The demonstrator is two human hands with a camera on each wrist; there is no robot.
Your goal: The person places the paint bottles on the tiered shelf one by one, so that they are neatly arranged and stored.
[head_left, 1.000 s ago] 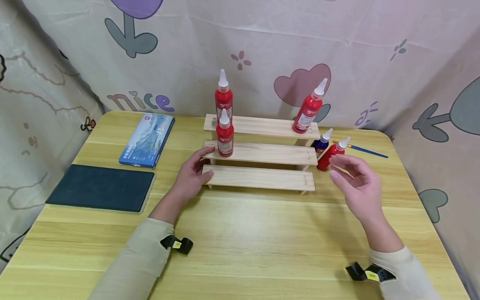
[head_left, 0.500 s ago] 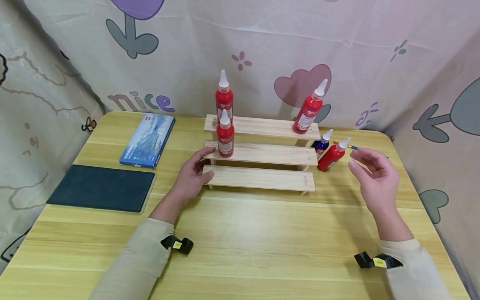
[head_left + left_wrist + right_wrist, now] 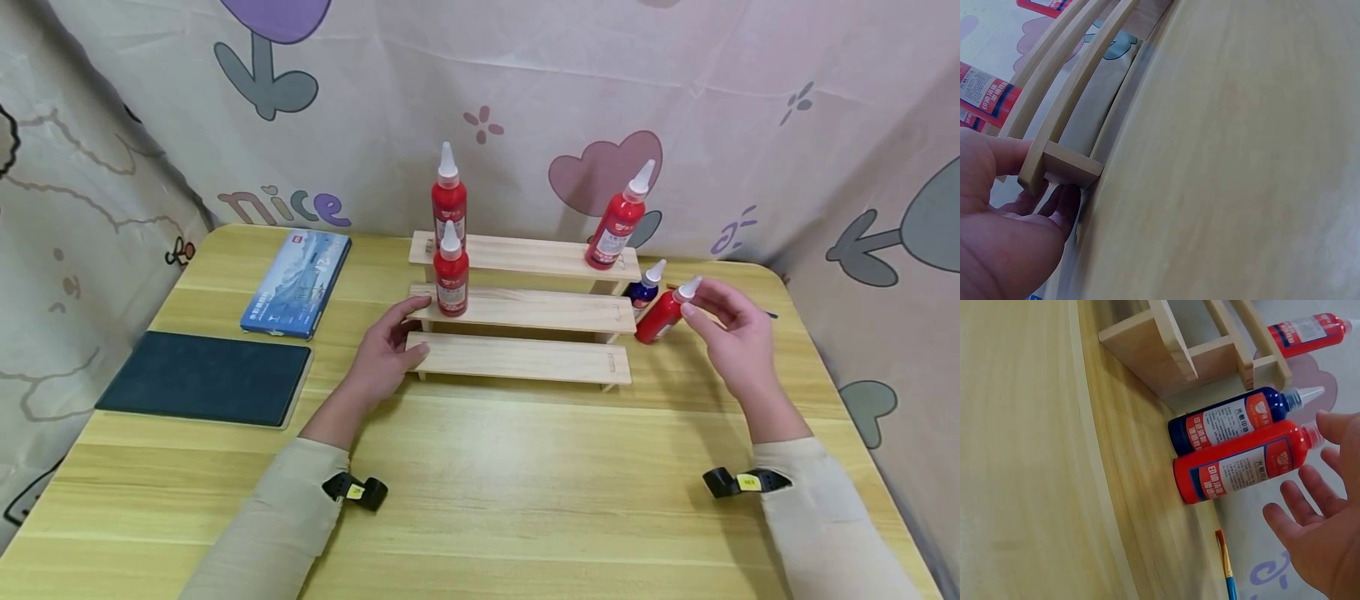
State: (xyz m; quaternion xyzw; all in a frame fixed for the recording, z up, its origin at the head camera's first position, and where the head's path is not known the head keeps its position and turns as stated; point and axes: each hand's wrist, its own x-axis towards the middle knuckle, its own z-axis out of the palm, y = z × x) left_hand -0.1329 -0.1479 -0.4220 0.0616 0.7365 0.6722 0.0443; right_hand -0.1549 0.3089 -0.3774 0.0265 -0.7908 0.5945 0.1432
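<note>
My left hand [image 3: 381,354] grips the left end of a three-step wooden rack [image 3: 517,358], thumb on the lowest step and fingers behind the end, as the left wrist view shows. A red ink bottle [image 3: 662,315] with a white nozzle stands on the table right of the rack. Around its nozzle my right hand [image 3: 738,342] is spread; in the right wrist view the thumb is by the cap and the other fingers are apart from the bottle. A dark blue ink bottle [image 3: 1229,419] stands beside the red one, partly hidden in the head view.
Red bottles stand on the rack: one at the top step's left [image 3: 448,200], one at its right [image 3: 617,229], one on the middle step [image 3: 452,279]. A paintbrush [image 3: 1227,569] lies behind my right hand. A blue box [image 3: 296,283] and dark notebook [image 3: 206,379] lie left.
My right hand first drew away to the right from the red bottle, then came back left to its nozzle. The left hand and the rack have stayed in place.
</note>
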